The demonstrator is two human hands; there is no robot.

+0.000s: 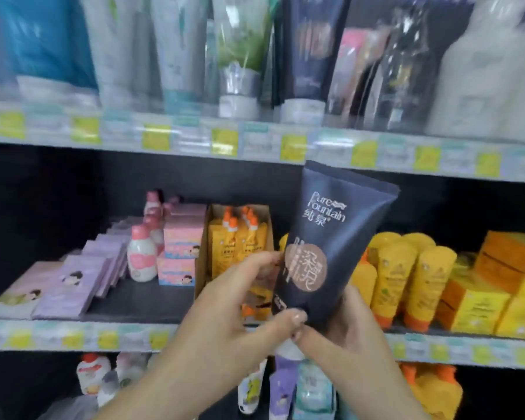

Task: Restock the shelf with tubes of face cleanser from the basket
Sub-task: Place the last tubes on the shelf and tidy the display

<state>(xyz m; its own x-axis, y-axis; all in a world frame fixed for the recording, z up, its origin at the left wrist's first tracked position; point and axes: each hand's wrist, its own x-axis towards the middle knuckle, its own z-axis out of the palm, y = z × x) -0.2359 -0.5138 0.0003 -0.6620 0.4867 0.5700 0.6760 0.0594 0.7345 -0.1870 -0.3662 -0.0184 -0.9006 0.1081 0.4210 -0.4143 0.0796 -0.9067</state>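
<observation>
Matte navy plastic cleanser tube, flat crimp up, silver "Pure Fountain" txt, copper round label. Held upright before middle shelf. Left hand & right hand: fingers clamped on tube's lower end.

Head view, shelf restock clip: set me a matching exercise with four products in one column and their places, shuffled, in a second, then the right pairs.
Things
1. dark navy plastic tube with a copper round label
2. yellow plastic tubes with orange caps
3. pale lilac flat packets
4. white round bottle with a pink cap

Places
A. middle shelf, right part
B. middle shelf, far left, lying flat
C. held up in both hands before the shelves
D. middle shelf, standing beside the pink boxes

Pairs: 1-C, 2-A, 3-B, 4-D
</observation>
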